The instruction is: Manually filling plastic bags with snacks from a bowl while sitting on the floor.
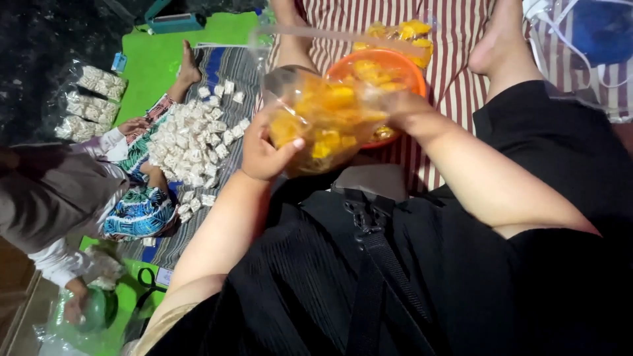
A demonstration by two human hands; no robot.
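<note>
The person sits on the floor with legs stretched toward twelve o'clock, both hands busy at the middle of the view. The left hand (264, 155) grips a clear plastic bag (323, 118) from its eight o'clock side, thumb pressed on the front and fingers wrapped behind, so the hand is clenched on the bag. The bag is full of yellow-orange snack pieces (330, 135) and is held up above the lap, tilted toward the left hand. The right hand (405, 109) comes in from three o'clock and touches the bag's open edge; its fingers are hidden behind the plastic, so whether they pinch the rim or are inside cannot be told.

Just behind the bag, at its one o'clock, an orange bowl (403, 60) rests on a red-and-white striped cloth (455, 39) between the person's legs and holds more of the same yellow pieces. Farther off at twelve o'clock lies another clear bag of yellow pieces (402, 33).

At nine o'clock another person in a grey sleeve (59, 191) sits beside a heap of small white wrapped packets (191, 142) spread on a striped mat (231, 72). At ten o'clock, a clear bag of such packets (89, 102) lies on the dark floor beside a green mat (158, 59).
</note>
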